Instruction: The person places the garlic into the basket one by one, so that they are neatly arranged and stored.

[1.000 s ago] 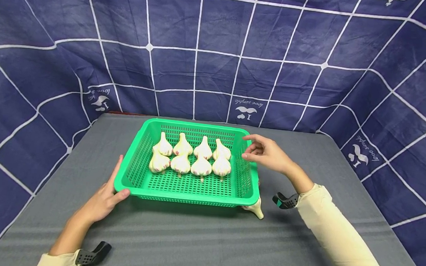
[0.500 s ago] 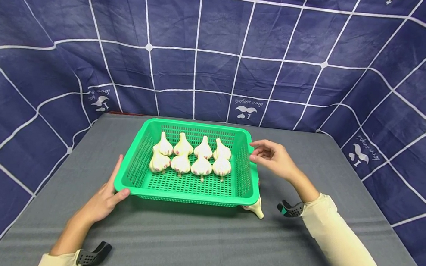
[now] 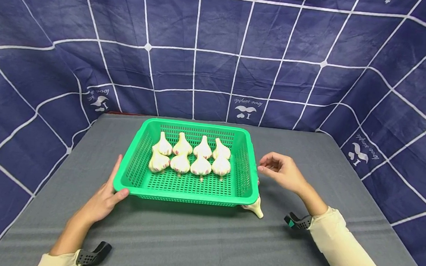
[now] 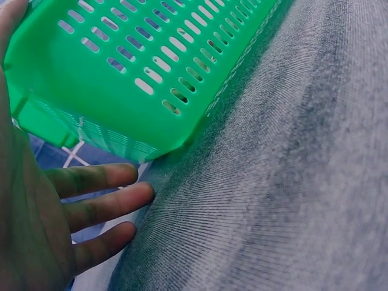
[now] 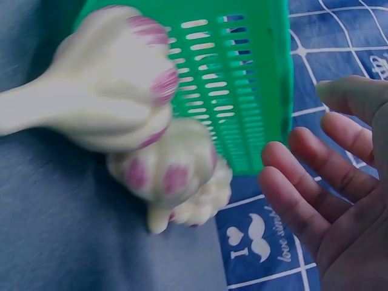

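Note:
A green plastic basket (image 3: 186, 197) stands on the grey table, holding two rows of white garlic bulbs (image 3: 201, 165) with upright stems in the back row. At its left front corner, my left hand (image 3: 102, 201) touches the rim with thumb and index finger; the other fingers (image 4: 100, 206) stretch out straight. My right hand (image 3: 282, 171) hovers just off the basket's right side, fingers loosely bent, holding nothing. Below it, beside the basket, one garlic bulb (image 3: 256, 208) pokes out. The right wrist view reveals more there: a large bulb (image 5: 115, 79) and two behind it, partly overlapped.
Grey cloth (image 3: 186, 243) covers the table. Blue fabric with white grid lines (image 3: 223, 38) hangs behind and along both sides. Black wrist devices (image 3: 297, 221) sit on both forearms.
My right hand has moved from over the basket's right rim outward to the right and toward me. The left hand and the garlic in the basket stay where they were.

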Motion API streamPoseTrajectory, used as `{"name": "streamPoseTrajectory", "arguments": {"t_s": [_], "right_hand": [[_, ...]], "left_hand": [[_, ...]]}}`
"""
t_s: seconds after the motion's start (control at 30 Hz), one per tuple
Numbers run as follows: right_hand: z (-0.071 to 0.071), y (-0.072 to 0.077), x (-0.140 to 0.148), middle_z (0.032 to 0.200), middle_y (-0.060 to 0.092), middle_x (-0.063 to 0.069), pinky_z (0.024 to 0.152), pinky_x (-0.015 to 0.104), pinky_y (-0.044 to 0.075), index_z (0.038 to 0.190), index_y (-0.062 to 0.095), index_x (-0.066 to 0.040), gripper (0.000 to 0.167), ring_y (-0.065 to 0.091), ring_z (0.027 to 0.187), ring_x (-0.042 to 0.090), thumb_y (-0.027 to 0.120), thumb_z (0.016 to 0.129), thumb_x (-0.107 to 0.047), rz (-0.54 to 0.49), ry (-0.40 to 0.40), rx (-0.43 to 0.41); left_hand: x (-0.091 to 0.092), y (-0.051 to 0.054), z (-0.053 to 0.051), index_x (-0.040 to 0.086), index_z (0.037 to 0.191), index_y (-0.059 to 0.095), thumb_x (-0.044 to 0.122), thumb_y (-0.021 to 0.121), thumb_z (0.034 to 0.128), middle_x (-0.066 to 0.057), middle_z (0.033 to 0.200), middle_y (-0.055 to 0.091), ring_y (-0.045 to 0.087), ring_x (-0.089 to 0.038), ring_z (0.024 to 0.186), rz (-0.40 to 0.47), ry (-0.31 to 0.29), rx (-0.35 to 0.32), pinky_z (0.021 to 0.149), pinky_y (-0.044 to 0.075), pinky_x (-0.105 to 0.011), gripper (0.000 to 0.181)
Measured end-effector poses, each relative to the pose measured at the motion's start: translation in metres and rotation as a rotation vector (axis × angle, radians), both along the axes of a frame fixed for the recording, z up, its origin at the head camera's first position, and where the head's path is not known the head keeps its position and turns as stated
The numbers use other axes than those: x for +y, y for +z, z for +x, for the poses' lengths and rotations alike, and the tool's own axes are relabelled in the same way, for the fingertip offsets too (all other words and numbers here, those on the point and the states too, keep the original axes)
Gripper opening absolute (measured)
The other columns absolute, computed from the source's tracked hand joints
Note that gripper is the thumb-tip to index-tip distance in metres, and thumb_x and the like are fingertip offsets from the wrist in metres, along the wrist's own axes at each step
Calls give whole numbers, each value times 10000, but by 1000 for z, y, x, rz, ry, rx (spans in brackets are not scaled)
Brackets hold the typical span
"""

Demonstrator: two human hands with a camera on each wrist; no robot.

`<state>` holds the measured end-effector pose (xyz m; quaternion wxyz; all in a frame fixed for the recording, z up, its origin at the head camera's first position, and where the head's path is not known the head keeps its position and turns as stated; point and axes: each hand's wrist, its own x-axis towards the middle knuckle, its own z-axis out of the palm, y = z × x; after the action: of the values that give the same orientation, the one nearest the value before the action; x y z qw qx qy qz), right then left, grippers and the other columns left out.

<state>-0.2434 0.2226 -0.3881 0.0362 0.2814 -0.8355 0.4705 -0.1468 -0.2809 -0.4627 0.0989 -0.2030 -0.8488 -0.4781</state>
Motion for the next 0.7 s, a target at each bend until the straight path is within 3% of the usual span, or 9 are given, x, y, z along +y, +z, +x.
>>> {"name": "streamPoseTrajectory", "arguments": {"t_s": [0.3,0.53,0.7], "right_hand": [[31,11,-7,812,681,147,639,341,538,903,669,68,145,643,719,226,723,792,144,155,47,137],[24,-25,3,880,677,126,668,426,550,963,666,21,287,661,747,297,758,740,177,168,144,154],[22,-40,10,952,653,36,702,397,551,1055,662,-56,371,669,802,251,785,754,122,165,209,152]], "left_hand": [[-2,0,-2,291,1593,-68,284,555,987,-215,1624,70,146,56,1375,-23,8,-30,1043,134,-114,869],[-1,0,-1,278,1594,-67,275,559,986,-230,1620,76,152,-2,1394,-27,5,-28,1042,135,-114,873],[-1,0,-1,296,1592,-68,275,561,984,-230,1617,94,162,24,1382,-21,8,-34,1040,140,-113,875]]}}
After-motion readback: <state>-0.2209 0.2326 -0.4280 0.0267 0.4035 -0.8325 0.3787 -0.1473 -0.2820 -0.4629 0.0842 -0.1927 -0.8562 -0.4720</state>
